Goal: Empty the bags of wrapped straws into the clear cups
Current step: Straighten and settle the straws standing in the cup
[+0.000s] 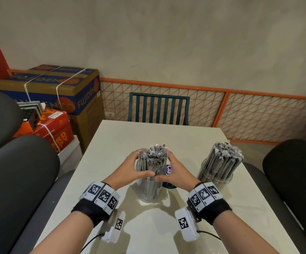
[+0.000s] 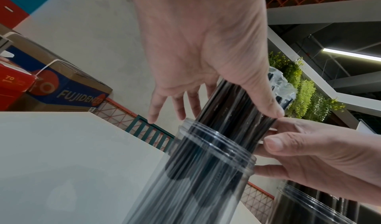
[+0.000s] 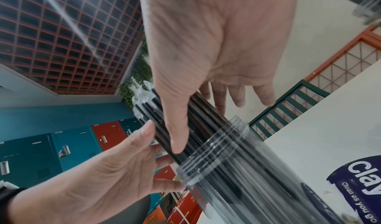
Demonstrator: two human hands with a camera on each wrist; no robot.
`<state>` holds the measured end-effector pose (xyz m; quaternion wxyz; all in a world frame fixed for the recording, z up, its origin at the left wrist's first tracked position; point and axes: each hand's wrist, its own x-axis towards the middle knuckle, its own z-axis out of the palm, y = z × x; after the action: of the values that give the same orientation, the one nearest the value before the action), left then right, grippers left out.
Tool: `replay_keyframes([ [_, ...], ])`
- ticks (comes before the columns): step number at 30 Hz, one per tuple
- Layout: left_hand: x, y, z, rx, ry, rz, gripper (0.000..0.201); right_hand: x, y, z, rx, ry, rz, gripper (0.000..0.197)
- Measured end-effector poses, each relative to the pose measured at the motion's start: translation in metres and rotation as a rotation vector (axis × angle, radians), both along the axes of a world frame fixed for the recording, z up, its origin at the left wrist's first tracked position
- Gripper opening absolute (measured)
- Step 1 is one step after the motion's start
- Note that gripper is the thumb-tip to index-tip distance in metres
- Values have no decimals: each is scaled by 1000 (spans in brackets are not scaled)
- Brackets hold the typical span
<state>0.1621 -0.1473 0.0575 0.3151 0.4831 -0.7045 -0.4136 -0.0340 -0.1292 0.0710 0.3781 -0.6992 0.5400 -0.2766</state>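
Two hands cupped round one bundle of wrapped straws standing in a clear cup on the table.

Left hand [image 1: 130, 167] and right hand [image 1: 174, 171] close on the bundle of straws [image 1: 151, 160] from either side, fingers curved round its upper half and thumbs meeting at the near side just above the cup [image 1: 149, 191] rim. In both wrist views the thumbs press against the dark straws; the fingers behind look partly spread, though motion blur leaves their contact unclear. The cup stands upright near the middle of the table [image 1: 167, 136], straws projecting well above its rim with crinkled wrapper ends on top. A second cup [image 1: 215, 173], also filled with straws, stands to the right, apart from both hands. A purple sticker [image 1: 169, 177] lies on the table between the two cups, partly hidden by the right hand. A green chair [image 1: 158, 110] stands at the far edge.
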Motion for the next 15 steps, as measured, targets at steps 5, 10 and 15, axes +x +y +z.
replay_keyframes([
  [5, 0, -1, 1, -38, -36, 7, 65, -1, 2, 3, -15, 22, 4, 90],
  [10, -2, 0, 2, -48, -89, 8, 57, 6, 3, 3, -26, 30, -14, 69],
  [15, -3, 4, 2, -42, -127, 27, 58, 11, 4, 0, -38, -3, -44, 63],
])
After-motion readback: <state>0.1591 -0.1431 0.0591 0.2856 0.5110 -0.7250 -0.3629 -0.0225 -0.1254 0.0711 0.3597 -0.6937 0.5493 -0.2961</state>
